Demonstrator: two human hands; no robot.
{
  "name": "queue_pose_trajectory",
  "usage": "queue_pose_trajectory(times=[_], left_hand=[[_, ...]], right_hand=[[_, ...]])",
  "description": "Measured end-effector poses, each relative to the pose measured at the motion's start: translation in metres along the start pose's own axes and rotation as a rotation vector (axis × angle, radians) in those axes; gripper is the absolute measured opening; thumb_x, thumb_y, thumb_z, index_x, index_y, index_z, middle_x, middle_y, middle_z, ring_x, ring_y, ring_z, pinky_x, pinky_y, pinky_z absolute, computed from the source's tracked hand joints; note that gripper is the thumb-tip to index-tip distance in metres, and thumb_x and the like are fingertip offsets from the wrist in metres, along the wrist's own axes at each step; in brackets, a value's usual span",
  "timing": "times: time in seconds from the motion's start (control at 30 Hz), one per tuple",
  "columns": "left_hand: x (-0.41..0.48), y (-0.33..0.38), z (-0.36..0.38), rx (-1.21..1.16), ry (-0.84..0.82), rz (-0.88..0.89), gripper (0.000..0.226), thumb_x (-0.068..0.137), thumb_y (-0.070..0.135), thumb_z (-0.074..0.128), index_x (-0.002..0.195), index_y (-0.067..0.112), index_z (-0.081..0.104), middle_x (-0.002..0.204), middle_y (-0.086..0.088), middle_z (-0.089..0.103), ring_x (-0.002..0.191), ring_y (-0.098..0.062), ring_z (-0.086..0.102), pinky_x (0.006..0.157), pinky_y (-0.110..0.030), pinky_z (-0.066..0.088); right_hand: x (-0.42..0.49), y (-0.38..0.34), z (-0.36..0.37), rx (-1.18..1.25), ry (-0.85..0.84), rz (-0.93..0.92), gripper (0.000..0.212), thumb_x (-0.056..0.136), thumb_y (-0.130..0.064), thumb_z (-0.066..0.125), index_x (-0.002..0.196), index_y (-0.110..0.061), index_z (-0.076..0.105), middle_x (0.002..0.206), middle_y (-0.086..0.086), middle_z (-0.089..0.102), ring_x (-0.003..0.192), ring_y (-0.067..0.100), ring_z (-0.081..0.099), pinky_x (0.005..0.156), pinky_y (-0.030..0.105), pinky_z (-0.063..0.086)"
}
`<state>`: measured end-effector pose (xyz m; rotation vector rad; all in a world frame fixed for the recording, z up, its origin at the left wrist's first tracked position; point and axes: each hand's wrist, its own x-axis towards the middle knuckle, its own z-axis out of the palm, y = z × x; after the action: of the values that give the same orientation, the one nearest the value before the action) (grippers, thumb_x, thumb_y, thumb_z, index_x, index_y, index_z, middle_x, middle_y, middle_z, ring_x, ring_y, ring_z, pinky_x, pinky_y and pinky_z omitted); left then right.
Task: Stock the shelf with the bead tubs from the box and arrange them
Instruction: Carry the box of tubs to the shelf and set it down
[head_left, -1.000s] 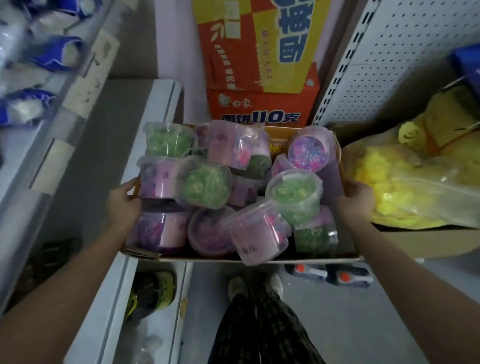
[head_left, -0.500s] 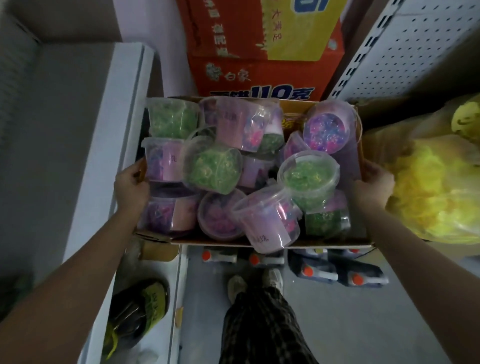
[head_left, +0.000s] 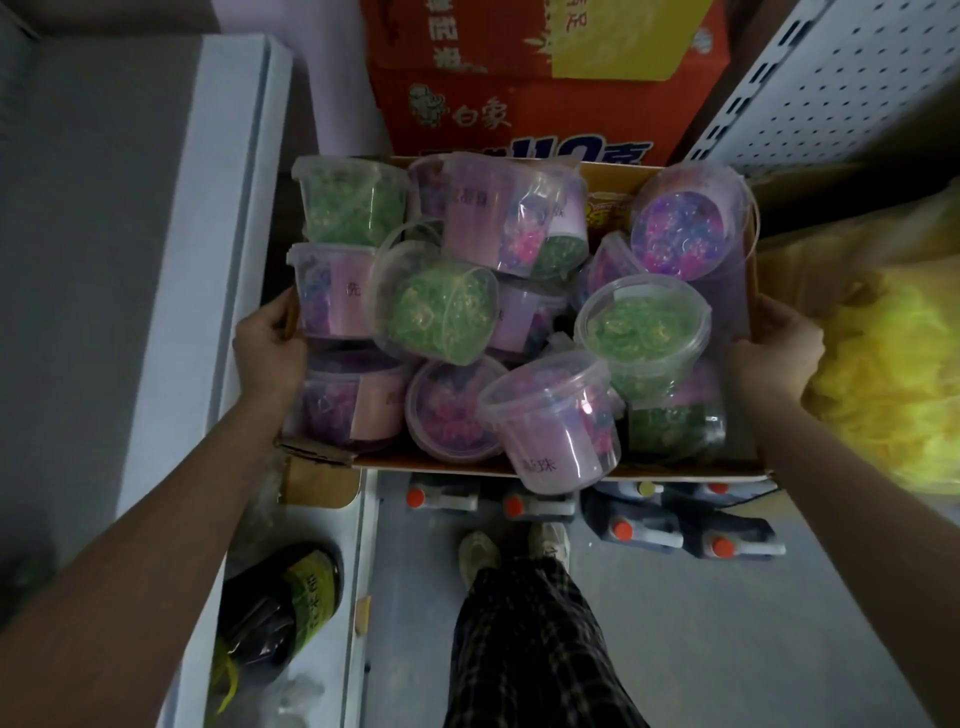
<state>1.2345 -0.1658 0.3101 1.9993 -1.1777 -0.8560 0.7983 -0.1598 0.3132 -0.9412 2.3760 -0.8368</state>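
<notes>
So: checked trousers at the bottom, and dark bottles with orange caps lying on the floor just ahead of the feet. Above those, the box is held off the floor between both hands. Left hand is clamped on the left wall, thumb over the rim. Right hand is clamped on the right wall, fingers hidden behind the card, with a yellow bag just beside it. Bead tubs are all in the box, heaped loose, green and pink/purple, several on their sides. One pink tub overhangs the front edge and would likely roll out first if the box tips. Key relation: the white shelf sits just left of the left hand. The box's long axis runs hand to hand, so its left end is nearest the shelf. My guess: the box has to be set down before either hand can pick. Orange carton is behind, pegboard far right.
</notes>
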Motion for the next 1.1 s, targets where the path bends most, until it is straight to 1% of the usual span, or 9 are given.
queue_pose_trajectory(times=[0.1,0.23,0.4,0.57,0.7,0.83,0.93,1.03,1.1], left_hand=[[-0.002,-0.004,0.001,-0.011,0.006,-0.026,0.039,0.085,0.008,0.065,0.124,0.013,0.062,0.113,-0.006,0.067,0.105,-0.021,0.063,0.094,-0.041,0.051],[-0.002,-0.007,-0.002,-0.051,-0.016,-0.078,0.040,0.086,0.013,0.066,0.125,0.015,0.061,0.117,-0.006,0.066,0.108,-0.022,0.062,0.097,-0.046,0.049],[-0.005,-0.005,-0.004,-0.132,-0.095,-0.117,0.044,0.084,0.009,0.067,0.126,0.019,0.060,0.116,-0.005,0.067,0.107,-0.021,0.063,0.094,-0.043,0.051],[-0.009,-0.002,-0.005,-0.201,-0.194,-0.141,0.049,0.084,0.003,0.064,0.130,0.017,0.055,0.117,-0.007,0.066,0.104,-0.024,0.064,0.086,-0.037,0.054],[-0.013,-0.003,-0.005,-0.208,-0.197,-0.140,0.049,0.085,0.003,0.063,0.131,0.019,0.054,0.119,-0.005,0.064,0.105,-0.023,0.063,0.087,-0.037,0.053],[-0.016,-0.010,-0.004,-0.208,-0.175,-0.198,0.045,0.088,0.006,0.061,0.132,0.011,0.051,0.120,-0.010,0.062,0.104,-0.026,0.063,0.082,-0.035,0.054],[-0.021,-0.012,-0.004,-0.184,-0.164,-0.201,0.039,0.091,0.006,0.058,0.129,0.007,0.051,0.112,-0.008,0.062,0.097,-0.024,0.063,0.070,-0.025,0.054],[-0.026,-0.013,-0.003,-0.177,-0.142,-0.191,0.034,0.093,0.007,0.055,0.127,0.009,0.052,0.101,0.001,0.062,0.086,-0.013,0.062,0.062,-0.015,0.053],[-0.027,-0.013,-0.003,-0.175,-0.140,-0.181,0.034,0.093,0.006,0.055,0.126,0.011,0.053,0.096,0.008,0.061,0.083,-0.007,0.061,0.061,-0.012,0.053]], right_hand=[[-0.001,0.003,-0.002,-0.009,-0.023,0.003,0.049,0.079,0.003,0.056,0.126,-0.013,0.061,0.115,0.008,0.068,0.106,0.020,0.064,0.084,0.020,0.045],[-0.002,0.001,-0.006,-0.018,-0.051,0.003,0.052,0.082,0.006,0.054,0.131,-0.011,0.056,0.122,0.010,0.064,0.112,0.022,0.061,0.086,0.020,0.042],[-0.002,0.007,-0.005,-0.047,-0.096,-0.023,0.054,0.084,0.003,0.052,0.136,-0.013,0.051,0.126,0.009,0.062,0.115,0.023,0.059,0.095,0.033,0.048],[-0.004,0.011,-0.005,-0.070,-0.105,-0.020,0.055,0.086,-0.003,0.053,0.138,-0.018,0.047,0.129,0.008,0.060,0.119,0.026,0.056,0.100,0.044,0.047],[-0.006,0.014,-0.006,-0.111,-0.127,-0.030,0.057,0.088,-0.006,0.052,0.142,-0.017,0.041,0.133,0.011,0.056,0.122,0.029,0.053,0.101,0.042,0.045],[-0.010,0.018,-0.008,-0.135,-0.145,-0.050,0.057,0.088,-0.010,0.053,0.144,-0.016,0.038,0.132,0.015,0.056,0.121,0.033,0.053,0.099,0.046,0.045],[-0.015,0.022,-0.009,-0.139,-0.142,-0.056,0.059,0.087,-0.008,0.054,0.143,-0.015,0.039,0.132,0.015,0.056,0.121,0.033,0.052,0.100,0.045,0.044],[-0.019,0.025,-0.010,-0.153,-0.141,-0.072,0.060,0.087,-0.010,0.056,0.143,-0.016,0.039,0.131,0.015,0.057,0.121,0.033,0.053,0.100,0.043,0.044],[-0.019,0.025,-0.011,-0.153,-0.149,-0.068,0.060,0.086,-0.008,0.055,0.144,-0.015,0.038,0.131,0.015,0.057,0.121,0.032,0.052,0.101,0.043,0.044]])
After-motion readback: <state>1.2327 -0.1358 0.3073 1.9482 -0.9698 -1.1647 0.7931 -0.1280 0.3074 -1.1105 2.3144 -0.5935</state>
